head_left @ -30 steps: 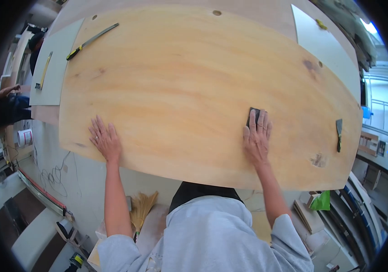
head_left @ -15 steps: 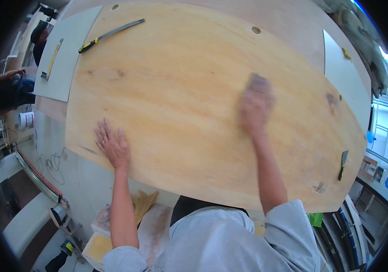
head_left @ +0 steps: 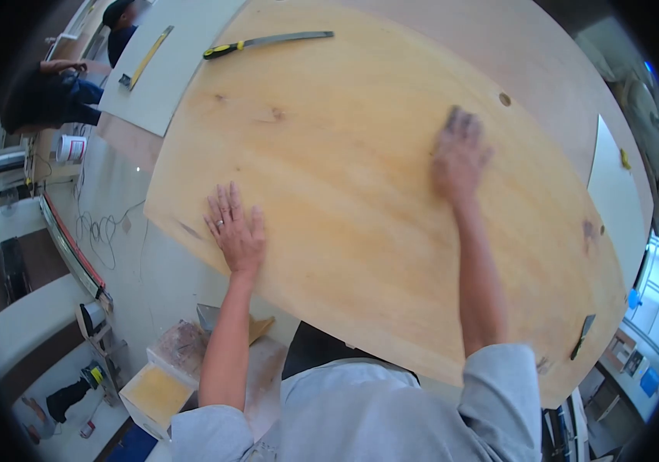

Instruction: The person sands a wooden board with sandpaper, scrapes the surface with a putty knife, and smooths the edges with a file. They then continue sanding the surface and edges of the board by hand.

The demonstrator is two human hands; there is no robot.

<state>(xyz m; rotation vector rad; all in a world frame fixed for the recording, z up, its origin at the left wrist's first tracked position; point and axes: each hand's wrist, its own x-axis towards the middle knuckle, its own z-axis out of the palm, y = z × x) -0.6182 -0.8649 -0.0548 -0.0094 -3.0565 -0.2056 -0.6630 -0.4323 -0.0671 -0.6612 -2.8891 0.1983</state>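
Observation:
A large pale plywood board spreads out in front of me. My left hand lies flat on it near the close edge, fingers stretched out, a ring on one finger. Farther out on the right, my right hand presses a piece of sandpaper onto the wood. Motion smears that hand, and its fingers cover most of the dark greyish sheet. A file with a yellow and black handle rests near the board's far left edge. Close to the right edge lies a scraper.
White panels flank the board on the left and right; a yellow square-like tool sits on the left one. Two people are at the far left. Below are a white bucket, loose cables and a box.
The camera view has turned, so the board and tools appear shifted and rotated. My right hand has moved over the board with the sandpaper; my left hand still lies flat on the wood.

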